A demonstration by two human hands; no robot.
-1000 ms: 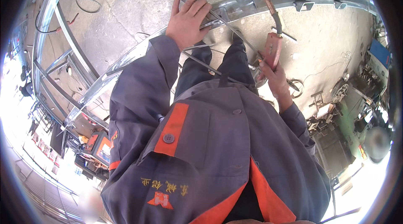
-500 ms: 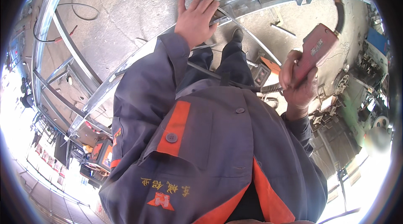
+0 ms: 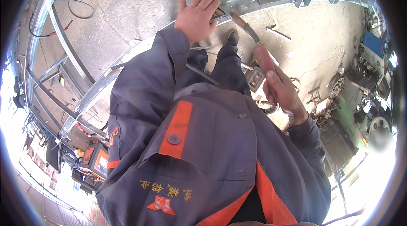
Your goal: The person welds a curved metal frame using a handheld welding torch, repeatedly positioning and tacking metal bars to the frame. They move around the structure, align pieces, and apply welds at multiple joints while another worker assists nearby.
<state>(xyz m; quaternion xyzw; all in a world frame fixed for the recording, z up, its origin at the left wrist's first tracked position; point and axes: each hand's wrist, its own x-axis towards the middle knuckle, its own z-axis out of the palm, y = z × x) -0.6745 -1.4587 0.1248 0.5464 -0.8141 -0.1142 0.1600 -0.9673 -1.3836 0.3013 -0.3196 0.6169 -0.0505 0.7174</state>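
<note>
My right hand is closed around the red handle of a welding torch. The torch's bent neck and copper-coloured nozzle point up and left, with the tip close to the frame joint beside my left hand. That hand lies over the joint, fingers bent across a thin metal bar and the thumb on the near side. The bar runs out from under my fingers and is partly covered by the torch. A curved steel frame of square tubing passes behind both hands.
More frame tubing spans the left side. A black cable loops on the concrete floor, where a cut strip also lies. A small grey box stands near my feet. Machinery and clutter fill the right; an orange-and-black machine stands lower left.
My right hand has swung the welding torch left and turned it, bringing its nozzle from the upper right to the joint. My left hand stays on the bar. The whole view has shifted slightly.
</note>
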